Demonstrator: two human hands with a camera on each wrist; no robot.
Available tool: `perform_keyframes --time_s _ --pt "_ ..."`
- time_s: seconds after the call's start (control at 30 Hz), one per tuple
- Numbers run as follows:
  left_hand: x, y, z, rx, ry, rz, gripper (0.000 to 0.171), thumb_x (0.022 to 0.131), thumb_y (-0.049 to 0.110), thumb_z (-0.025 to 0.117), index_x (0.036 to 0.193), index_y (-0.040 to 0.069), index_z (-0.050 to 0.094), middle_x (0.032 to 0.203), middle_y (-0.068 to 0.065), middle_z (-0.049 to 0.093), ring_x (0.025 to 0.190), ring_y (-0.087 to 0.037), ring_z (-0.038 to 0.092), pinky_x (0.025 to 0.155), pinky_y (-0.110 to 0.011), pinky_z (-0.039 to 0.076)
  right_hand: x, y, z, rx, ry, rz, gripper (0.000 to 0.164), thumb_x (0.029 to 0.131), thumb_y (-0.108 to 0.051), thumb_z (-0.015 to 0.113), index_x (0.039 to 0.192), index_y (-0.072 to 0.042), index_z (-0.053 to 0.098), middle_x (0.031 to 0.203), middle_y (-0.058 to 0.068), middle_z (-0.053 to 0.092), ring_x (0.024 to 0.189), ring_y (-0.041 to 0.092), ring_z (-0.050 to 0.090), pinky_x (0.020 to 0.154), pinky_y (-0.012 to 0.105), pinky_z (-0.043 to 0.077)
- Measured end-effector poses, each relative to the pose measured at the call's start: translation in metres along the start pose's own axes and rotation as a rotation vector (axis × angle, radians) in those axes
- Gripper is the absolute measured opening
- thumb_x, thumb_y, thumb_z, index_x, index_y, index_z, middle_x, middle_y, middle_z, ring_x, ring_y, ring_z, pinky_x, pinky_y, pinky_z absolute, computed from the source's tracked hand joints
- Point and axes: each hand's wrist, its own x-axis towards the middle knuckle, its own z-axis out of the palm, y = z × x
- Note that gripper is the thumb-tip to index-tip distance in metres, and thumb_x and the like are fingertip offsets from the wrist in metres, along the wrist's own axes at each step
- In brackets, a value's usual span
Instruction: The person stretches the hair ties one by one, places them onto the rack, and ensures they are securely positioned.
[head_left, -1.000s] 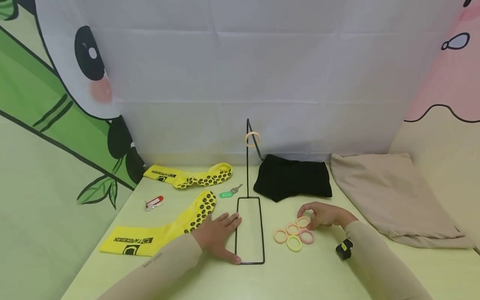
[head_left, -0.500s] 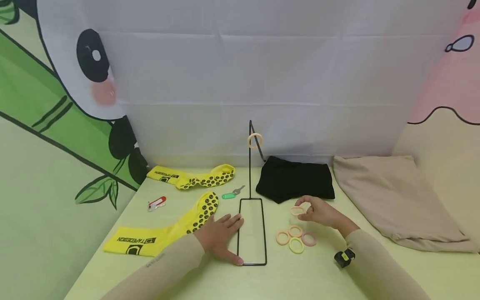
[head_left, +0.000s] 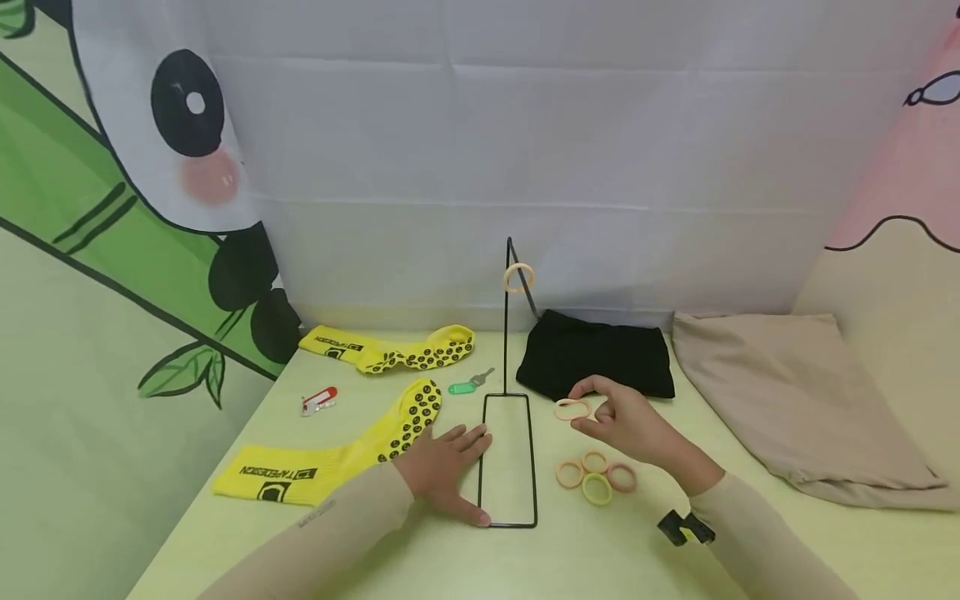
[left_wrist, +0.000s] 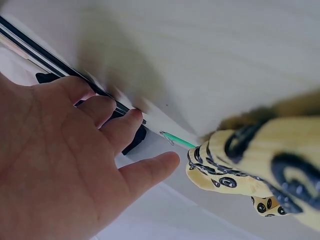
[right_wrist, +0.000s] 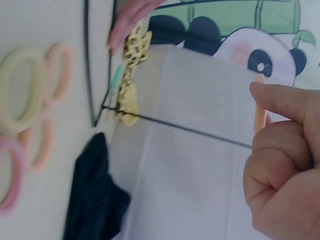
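My right hand [head_left: 626, 423] pinches a pale orange ring [head_left: 558, 414] between thumb and forefinger, raised off the table to the right of a black wire stand [head_left: 534, 467]. In the right wrist view this ring [right_wrist: 260, 117] appears edge-on. Another orange ring [head_left: 532, 285] hangs on the stand's upper arm. With fingers spread and straight, my left hand [head_left: 444, 473] presses on the left side of the stand's rectangular base. Below my right hand, two orange rings [head_left: 558, 477], a yellow ring [head_left: 597, 504] and a pink ring [head_left: 634, 479] lie clustered on the table.
Two yellow socks [head_left: 292, 467] lie on the left, one partly beside my left arm. A key with a green tag [head_left: 461, 388] and a small red-and-white item [head_left: 320, 398] lie between them. Black cloth [head_left: 592, 354] and beige cloth [head_left: 772, 392] lie at the back right.
My right hand has lifted an orange ring from the cluster and carried it up and left toward the stand. My left hand keeps its place on the base.
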Motion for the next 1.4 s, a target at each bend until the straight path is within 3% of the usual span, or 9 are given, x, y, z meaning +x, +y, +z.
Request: perform_keyframes --time_s 0.13,0.37,0.5,0.67,0.87,1.2,1.4 --pt "0.001 0.0 -0.001 0.007 0.0 -0.005 0.116 0.059 0.09 0.043 0.15 0.024 0.014 0.157 0.005 0.01 0.142 -0.025 0.019 0.106 -0.062 0.022 -0.004 -0.026 -0.002 -0.046 0.067 -0.096 0.029 0.081 -0.012 0.071 0.106 -0.011 0.055 0.049 -0.01 0.02 0.043 0.0 0.019 0.044 0.018 0.025" --pt "0.001 -0.001 -0.002 -0.008 -0.008 -0.005 0.116 0.058 0.091 0.043 0.15 0.024 0.014 0.157 0.005 0.011 0.142 -0.025 0.02 0.106 -0.062 0.022 -0.005 -0.062 -0.005 -0.137 0.315 -0.401 0.034 0.072 -0.002 0.076 0.099 -0.012 0.058 0.044 -0.01 0.02 0.043 -0.008 0.015 0.04 0.014 0.019" --pt "0.002 -0.001 0.0 -0.008 -0.012 -0.004 0.116 0.058 0.091 0.043 0.15 0.025 0.014 0.157 0.005 0.011 0.142 -0.025 0.02 0.106 -0.063 0.022 -0.003 -0.08 -0.008 -0.085 0.41 -0.579 0.035 0.068 0.003 0.075 0.097 -0.007 0.058 0.041 -0.005 0.022 0.04 -0.004 0.017 0.038 0.013 0.017" --pt "0.003 0.0 0.002 0.002 -0.021 -0.004 0.117 0.058 0.091 0.042 0.15 0.026 0.013 0.157 0.005 0.01 0.142 -0.025 0.019 0.105 -0.064 0.022 0.002 -0.098 -0.013 0.022 0.469 -0.734 0.025 0.078 -0.01 0.072 0.095 0.002 0.057 0.039 -0.003 0.024 0.035 0.003 0.019 0.037 0.013 0.019" --pt "0.004 0.0 0.002 0.013 -0.03 -0.026 0.116 0.057 0.092 0.042 0.15 0.028 0.012 0.157 0.008 0.008 0.143 -0.023 0.018 0.106 -0.063 0.023 0.02 -0.109 -0.019 -0.034 0.54 -0.687 0.033 0.068 0.006 0.071 0.099 -0.001 0.059 0.04 -0.005 0.024 0.035 0.001 0.018 0.036 0.016 0.018" --pt "0.004 -0.001 0.0 0.012 -0.035 -0.028 0.117 0.057 0.091 0.044 0.15 0.026 0.013 0.157 0.006 0.009 0.143 -0.024 0.019 0.105 -0.063 0.023 0.06 -0.097 -0.02 -0.112 0.544 -0.563 0.033 0.077 -0.006 0.072 0.107 -0.004 0.058 0.041 -0.007 0.025 0.036 0.001 0.019 0.038 0.021 0.022" --pt "0.003 0.0 0.0 0.001 -0.024 -0.021 0.116 0.059 0.089 0.046 0.15 0.024 0.014 0.157 0.005 0.009 0.143 -0.024 0.019 0.105 -0.064 0.024 0.075 -0.092 -0.02 -0.199 0.506 -0.424 0.048 0.081 -0.013 0.07 0.125 -0.009 0.052 0.042 -0.006 0.027 0.035 0.006 0.021 0.042 0.025 0.026"
